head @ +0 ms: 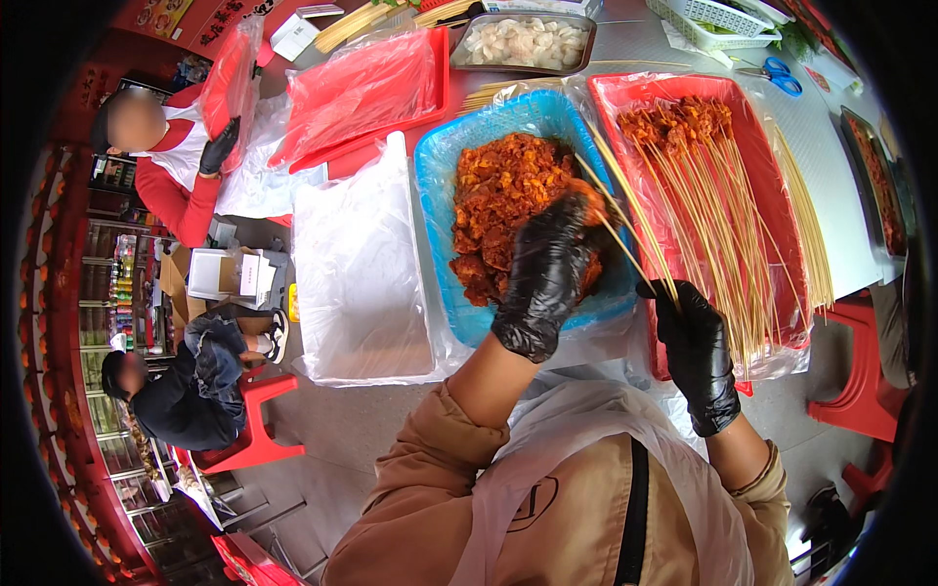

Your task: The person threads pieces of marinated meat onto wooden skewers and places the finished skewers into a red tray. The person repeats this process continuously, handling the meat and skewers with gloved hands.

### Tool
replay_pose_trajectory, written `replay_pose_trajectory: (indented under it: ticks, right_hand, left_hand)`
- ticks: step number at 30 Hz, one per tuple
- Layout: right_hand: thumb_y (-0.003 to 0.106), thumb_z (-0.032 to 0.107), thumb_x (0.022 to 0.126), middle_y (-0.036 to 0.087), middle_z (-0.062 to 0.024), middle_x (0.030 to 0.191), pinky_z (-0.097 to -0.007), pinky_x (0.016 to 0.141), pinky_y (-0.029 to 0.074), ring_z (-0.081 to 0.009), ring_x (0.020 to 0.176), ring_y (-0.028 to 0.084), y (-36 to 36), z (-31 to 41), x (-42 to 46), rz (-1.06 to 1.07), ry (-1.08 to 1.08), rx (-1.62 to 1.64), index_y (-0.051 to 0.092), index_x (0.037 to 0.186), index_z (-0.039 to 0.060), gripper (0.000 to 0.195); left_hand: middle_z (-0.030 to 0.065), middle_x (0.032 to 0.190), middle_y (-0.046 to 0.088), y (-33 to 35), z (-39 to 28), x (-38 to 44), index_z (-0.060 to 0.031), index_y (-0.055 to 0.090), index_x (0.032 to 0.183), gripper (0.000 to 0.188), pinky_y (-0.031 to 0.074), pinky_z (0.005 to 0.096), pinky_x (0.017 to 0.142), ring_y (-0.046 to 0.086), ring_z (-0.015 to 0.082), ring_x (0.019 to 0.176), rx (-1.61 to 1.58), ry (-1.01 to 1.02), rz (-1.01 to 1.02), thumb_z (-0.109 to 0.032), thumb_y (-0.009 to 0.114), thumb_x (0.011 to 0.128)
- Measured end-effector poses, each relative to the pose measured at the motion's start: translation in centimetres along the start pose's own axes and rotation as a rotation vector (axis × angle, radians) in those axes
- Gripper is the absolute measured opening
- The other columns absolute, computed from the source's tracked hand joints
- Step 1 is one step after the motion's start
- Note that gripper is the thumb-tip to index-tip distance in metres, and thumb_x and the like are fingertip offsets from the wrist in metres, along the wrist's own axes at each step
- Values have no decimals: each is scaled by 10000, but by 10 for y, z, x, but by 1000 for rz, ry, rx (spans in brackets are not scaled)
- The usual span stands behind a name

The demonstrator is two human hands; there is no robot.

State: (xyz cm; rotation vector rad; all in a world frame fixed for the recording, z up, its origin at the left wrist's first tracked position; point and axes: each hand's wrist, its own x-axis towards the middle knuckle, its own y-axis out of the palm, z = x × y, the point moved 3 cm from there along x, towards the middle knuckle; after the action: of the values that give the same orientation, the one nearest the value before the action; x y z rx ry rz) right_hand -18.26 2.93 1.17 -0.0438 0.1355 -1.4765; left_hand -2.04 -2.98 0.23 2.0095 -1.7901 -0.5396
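My left hand (546, 271), in a black glove, pinches a piece of red marinated meat (590, 201) at the tip of a bamboo skewer. It is over a blue plastic basket (431, 165) lined with clear film, which holds a heap of the same meat (495, 183). Several bamboo skewers (637, 212) slant up out of my right hand (692, 351), also black-gloved, at the near left edge of a red tray (766, 168). Inside that tray lie many skewers (722, 227) with meat packed at their far ends.
Bare skewers (802, 220) lie along the tray's right side. Beyond the basket are a metal tray of pale pieces (524, 44) and blue-handled scissors (783, 77). A film-covered white tray (359, 278) is at the left. One person (176, 161) holds a wrapped red tray; another (190, 395) sits.
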Motion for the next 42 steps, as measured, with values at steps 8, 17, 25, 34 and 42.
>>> replay_pose_trajectory:
  ticks: [8, 17, 25, 34, 42]
  right_hand:
    - [447, 63, 897, 577, 7, 725, -209, 501, 355, -59, 564, 419, -47, 8, 41, -125, -186, -427, 613, 1002, 49, 197]
    - [493, 55, 841, 593, -175, 913, -389, 683, 463, -314, 824, 575, -111, 3, 104, -512, -922, -1185, 579, 1009, 35, 190]
    - [524, 70, 854, 599, -175, 890, -311, 736, 450, -254, 840, 586, -42, 35, 31, -93, -314, -517, 604, 1035, 18, 204]
    - [471, 70, 896, 594, -27, 965, -182, 582, 385, -46, 629, 424, -15, 11, -2, 130, 109, 147, 547, 1106, 18, 230]
    - [514, 5, 838, 571, -89, 686, -253, 558, 414, -76, 619, 480, 20, 3, -6, 189, 12, -129, 589, 988, -8, 168]
  left_hand:
    - [69, 1057, 572, -21, -13, 8, -29, 546, 1097, 248, 472, 274, 816, 556, 141, 928, 96, -102, 27, -109, 548, 863]
    - [192, 1123, 508, -109, -45, -7, -66, 515, 1150, 403, 395, 414, 885, 471, 363, 1030, 1519, 342, 252, -103, 603, 760]
    - [166, 1022, 539, -112, -35, 0, -45, 546, 1044, 316, 454, 360, 801, 539, 323, 933, 1536, 240, 208, -65, 641, 743]
    - [-3, 876, 542, -114, -43, 2, -29, 557, 961, 136, 438, 218, 722, 497, 75, 770, 809, 161, -145, -30, 578, 827]
    - [39, 996, 543, -79, -35, 0, -85, 510, 1035, 168, 487, 336, 735, 552, 173, 858, 140, -78, -274, -138, 522, 876]
